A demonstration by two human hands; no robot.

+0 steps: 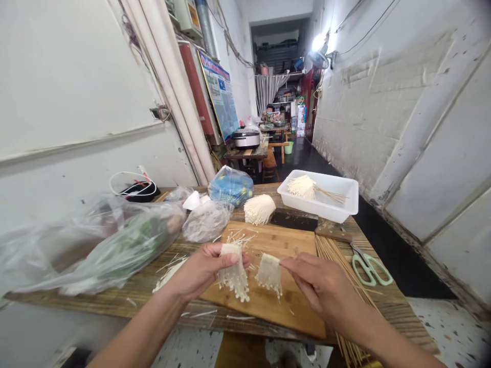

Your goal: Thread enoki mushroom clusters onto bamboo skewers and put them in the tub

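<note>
My left hand (209, 271) is closed, pinching a bunch of enoki mushrooms (233, 278) between thumb and fingers, caps hanging down over the wooden cutting board (295, 245). To its right, my right hand (318, 281) pinches the upper right edge of a smaller enoki bunch (269, 273). Whether a skewer runs through that bunch is hidden by my fingers. The two bunches are apart. Loose enoki strands (240, 237) lie on the board just behind my left hand. More enoki (169, 273) rest on the table beside my left wrist.
Behind the board are an enoki pile (260, 208), a cleaver (294, 220) and a white tray (345, 197) with skewered enoki (303, 186). Bamboo skewers (333, 255) and green-handled scissors (370, 268) lie right. Plastic bags (130, 250) fill the left. A person (269, 115) sits far back.
</note>
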